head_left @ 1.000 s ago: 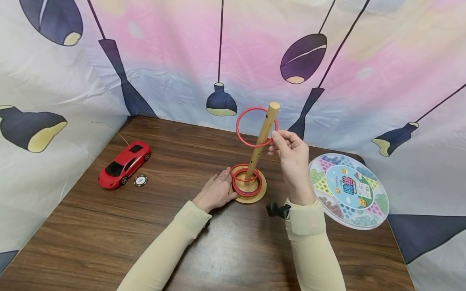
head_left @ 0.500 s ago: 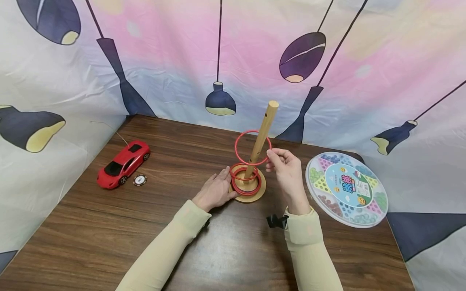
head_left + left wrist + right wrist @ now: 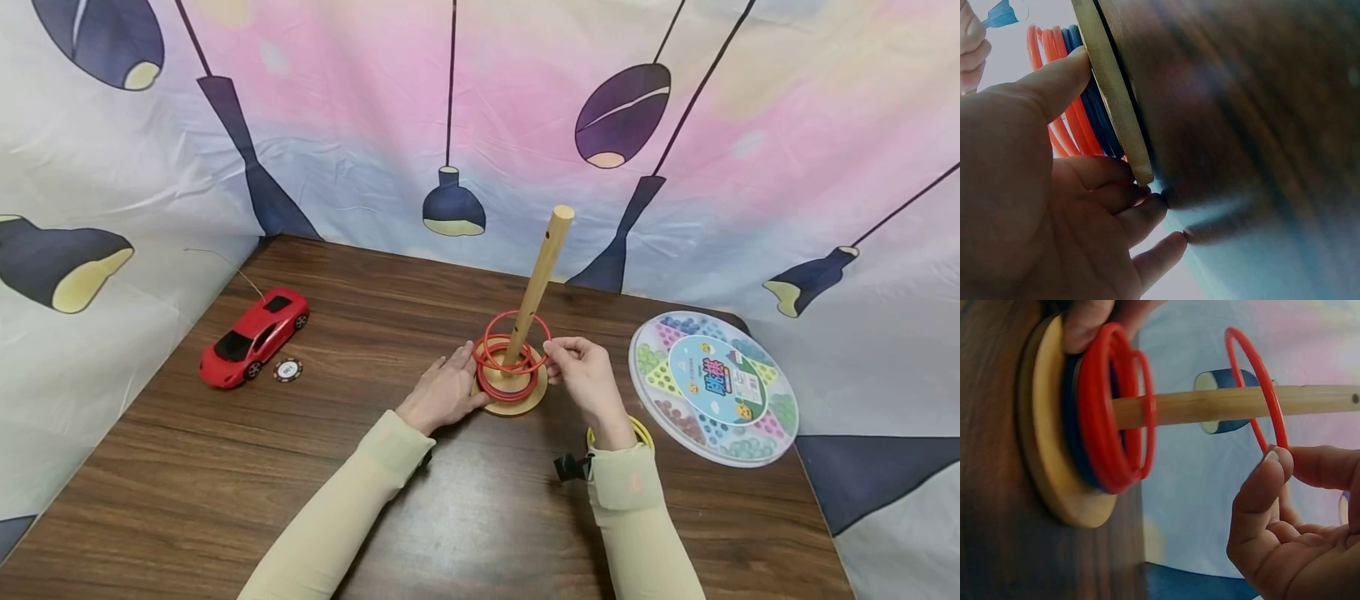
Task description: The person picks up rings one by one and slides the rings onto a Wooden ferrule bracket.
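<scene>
Right hand [image 3: 588,379]: pinches a red ring [image 3: 517,342] between thumb and forefinger at the ring's right edge; the other fingers are loosely curled.
Red ring: threaded on the wooden peg [image 3: 538,283], low on it, held just above the stacked rings [image 3: 506,379] and apart from them; the right wrist view shows a clear stretch of peg between it and the stack.
Left hand [image 3: 444,396]: lies on the table [image 3: 225,467] against the left edge of the round wooden base [image 3: 517,406], fingers fairly straight; in the left wrist view the thumb presses on the base rim beside the rings, and the fingers lie on the table under its edge.
Stacked rings: several red ones around the foot of the peg, lying on the base; the wrist views show dark blue rings beneath the red ones.
Wooden peg: stands in the middle of the base and looks tilted to the right in the head view.
Yellow ring [image 3: 637,429]: on the table just behind the right wrist, mostly hidden by it.
Chinese checkers board [image 3: 712,387]: round, to the right of the base, near the table's right edge.
Red toy car [image 3: 255,336]: far left on the table, with a poker chip [image 3: 288,370] just beside its front.
Backdrop [image 3: 337,125]: cloth printed with hanging lamps, behind and beside the table.
</scene>
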### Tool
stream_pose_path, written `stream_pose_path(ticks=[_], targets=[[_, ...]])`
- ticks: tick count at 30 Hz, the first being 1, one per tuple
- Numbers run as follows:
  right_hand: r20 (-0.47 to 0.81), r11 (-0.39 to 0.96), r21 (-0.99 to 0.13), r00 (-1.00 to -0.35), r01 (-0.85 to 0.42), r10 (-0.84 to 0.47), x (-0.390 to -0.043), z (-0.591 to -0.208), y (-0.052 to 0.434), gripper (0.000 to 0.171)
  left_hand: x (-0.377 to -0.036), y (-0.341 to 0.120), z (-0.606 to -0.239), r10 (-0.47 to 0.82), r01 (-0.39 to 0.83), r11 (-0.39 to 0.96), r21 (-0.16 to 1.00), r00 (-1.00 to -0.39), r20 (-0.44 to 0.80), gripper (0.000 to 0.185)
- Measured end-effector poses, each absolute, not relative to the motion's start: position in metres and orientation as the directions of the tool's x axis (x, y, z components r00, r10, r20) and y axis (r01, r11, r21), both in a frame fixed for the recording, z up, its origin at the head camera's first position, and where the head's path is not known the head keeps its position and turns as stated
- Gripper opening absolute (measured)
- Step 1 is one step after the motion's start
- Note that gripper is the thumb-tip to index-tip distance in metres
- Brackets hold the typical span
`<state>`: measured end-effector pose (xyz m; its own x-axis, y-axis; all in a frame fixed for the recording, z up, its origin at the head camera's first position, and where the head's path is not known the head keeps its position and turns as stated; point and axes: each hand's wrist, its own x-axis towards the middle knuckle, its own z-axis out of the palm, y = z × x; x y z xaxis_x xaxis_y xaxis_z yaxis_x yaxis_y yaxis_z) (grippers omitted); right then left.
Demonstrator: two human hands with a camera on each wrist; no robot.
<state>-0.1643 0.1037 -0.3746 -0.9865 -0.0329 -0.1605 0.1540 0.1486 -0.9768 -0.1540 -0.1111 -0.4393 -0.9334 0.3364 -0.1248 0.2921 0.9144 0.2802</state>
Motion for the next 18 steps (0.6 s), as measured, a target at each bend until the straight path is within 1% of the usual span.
stream_pose_path(ticks=[8, 18], targets=[[-0.191, 0.243, -0.955, -0.98, 0.171, -0.063, -0.167, -0.395, 0.108, 0.022, -0.154, -0.111, -0.439, 0.336, 0.297, 0.917, 0.265, -0.934, -0.117, 0.082], [-0.242, 0.338, -0.919, -0.967, 0.203, -0.077, -0.165, -0.408, 0.108, 0.017, -0.153, -0.111, -0.439, 0.33, 0.286, 0.917, 0.277, -0.935, -0.13, 0.082]])
